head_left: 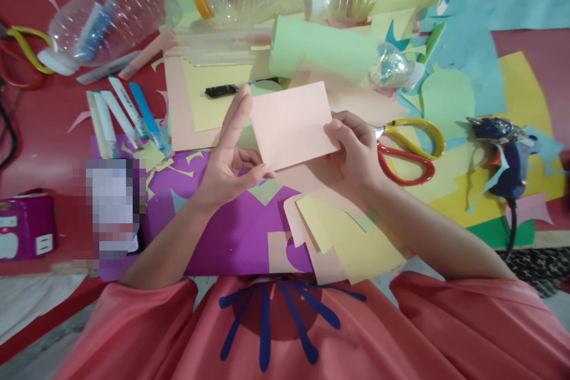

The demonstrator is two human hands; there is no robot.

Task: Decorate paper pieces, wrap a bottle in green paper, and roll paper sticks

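Note:
A light pink rectangular piece of paper (294,126) is held up between my two hands, tilted a little, its right side higher. My left hand (231,160) supports its left edge, with the index finger stretched along that side and the thumb at the lower left corner. At the right edge, my right hand (358,148) pinches the paper between thumb and fingers. Scissors (407,151) with yellow and red handles lie just beyond my right hand. A black pen (222,91) rests behind the paper. Below it spreads a purple sheet (214,237) with yellow and pink paper pieces (351,237).
Plastic bottles (116,12) and a green paper-wrapped cylinder (320,47) lie at the back. Several markers (122,107) are on the left, near a pixelated phone (111,202) and a purple box (27,225). A dark corded tool (512,160) lies right.

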